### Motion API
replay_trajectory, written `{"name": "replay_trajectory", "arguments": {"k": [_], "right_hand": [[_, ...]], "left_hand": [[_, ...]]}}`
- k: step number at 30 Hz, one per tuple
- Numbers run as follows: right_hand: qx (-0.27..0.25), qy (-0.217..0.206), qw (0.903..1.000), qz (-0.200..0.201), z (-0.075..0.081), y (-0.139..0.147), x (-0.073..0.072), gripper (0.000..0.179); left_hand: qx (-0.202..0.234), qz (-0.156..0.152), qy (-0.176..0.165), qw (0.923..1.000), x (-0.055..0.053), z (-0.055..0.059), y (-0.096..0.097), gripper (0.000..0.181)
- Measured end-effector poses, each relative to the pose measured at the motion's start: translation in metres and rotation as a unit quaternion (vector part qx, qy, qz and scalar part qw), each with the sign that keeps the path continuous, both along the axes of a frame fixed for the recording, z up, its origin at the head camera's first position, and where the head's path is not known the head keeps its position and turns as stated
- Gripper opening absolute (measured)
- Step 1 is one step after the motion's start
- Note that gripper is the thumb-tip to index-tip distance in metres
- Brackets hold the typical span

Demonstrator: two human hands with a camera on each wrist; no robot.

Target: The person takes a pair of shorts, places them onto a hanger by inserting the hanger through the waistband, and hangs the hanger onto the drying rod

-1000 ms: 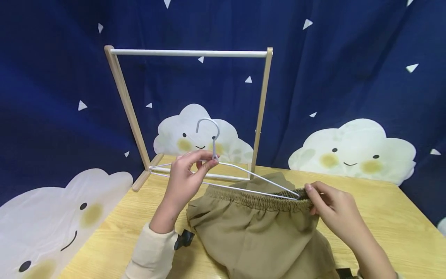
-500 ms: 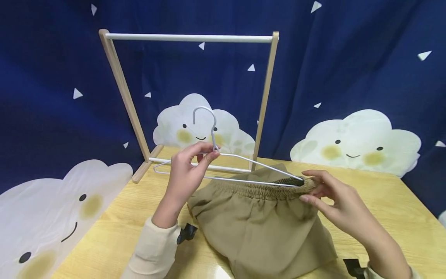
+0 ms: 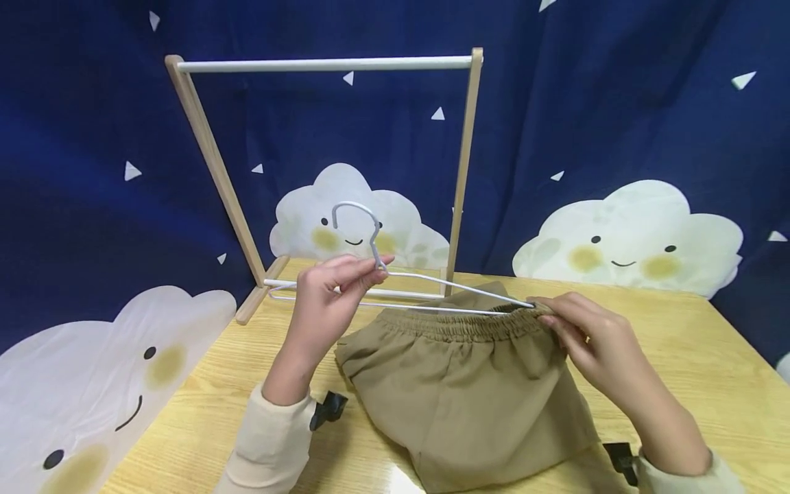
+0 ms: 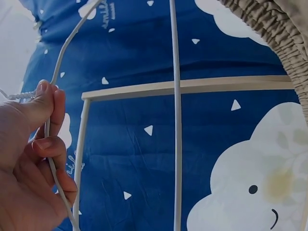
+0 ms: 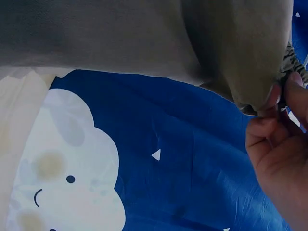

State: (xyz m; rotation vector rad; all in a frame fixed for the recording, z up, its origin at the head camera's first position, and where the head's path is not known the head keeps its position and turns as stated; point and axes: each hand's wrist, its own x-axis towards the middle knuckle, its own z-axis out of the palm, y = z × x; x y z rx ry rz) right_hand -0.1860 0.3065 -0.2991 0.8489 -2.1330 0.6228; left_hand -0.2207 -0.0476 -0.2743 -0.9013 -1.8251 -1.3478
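White wire hanger [image 3: 420,276], one end inside a khaki garment [image 3: 481,405]

Hanger: one, thin white wire, hook uppermost, held by me above the middle of the table [image 3: 697,370]. Its right end sits within the mouth of the garment's gathered waistband [image 3: 457,331], at the band's right-hand corner. Its left end is outside the cloth.

Garment: one, khaki, elasticated at the waist, draped in folds at the middle of the table, well in from the right edge.

My left hand [image 3: 327,295]: pinching the hanger at the base of its hook, thumb against fingers; the left wrist view shows the wire running across my curled fingers.

My right hand [image 3: 595,336]: thumb and fingers drawn narrow, pinching the waistband's corner just beside the hanger's tip.

Rack [image 3: 465,171]: one, pale wooden uprights, white top rail, standing by the table's far edge, towards its far left corner, behind the hanger.

Backdrop [image 3: 382,27]: dark blue cloth beyond the table's far and left edges, printed with white triangles and smiling clouds [image 3: 629,226].

On my left arm: cream sleeve [image 3: 265,439], a black piece [image 3: 328,410] at the cuff.
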Motion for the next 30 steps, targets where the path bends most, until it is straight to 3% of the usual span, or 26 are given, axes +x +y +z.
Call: {"name": "replay_trajectory", "arguments": {"k": [4,11,15,22,30], "right_hand": [[0.013,-0.015,0.9998,-0.008,0.002,-0.001,0.000,0.036],[0.018,-0.036,0.9992,0.004,0.000,-0.001,0.002,0.033],[0.033,-0.040,0.9984,0.023,-0.002,-0.004,0.003,0.032],[0.031,-0.047,0.9979,0.033,-0.001,-0.016,0.007,0.036],[0.019,-0.029,0.9989,0.031,-0.001,-0.021,0.007,0.034]], "left_hand": [[-0.026,0.007,0.022,0.9994,0.002,0.001,0.001,0.017],[-0.054,0.003,0.021,0.9983,0.003,0.002,-0.002,0.018],[-0.084,0.024,0.038,0.9955,0.002,0.000,0.001,0.017],[-0.123,0.054,0.042,0.9901,0.006,-0.010,0.026,0.014],[-0.110,0.020,0.015,0.9937,0.003,-0.025,0.053,0.008]]}}
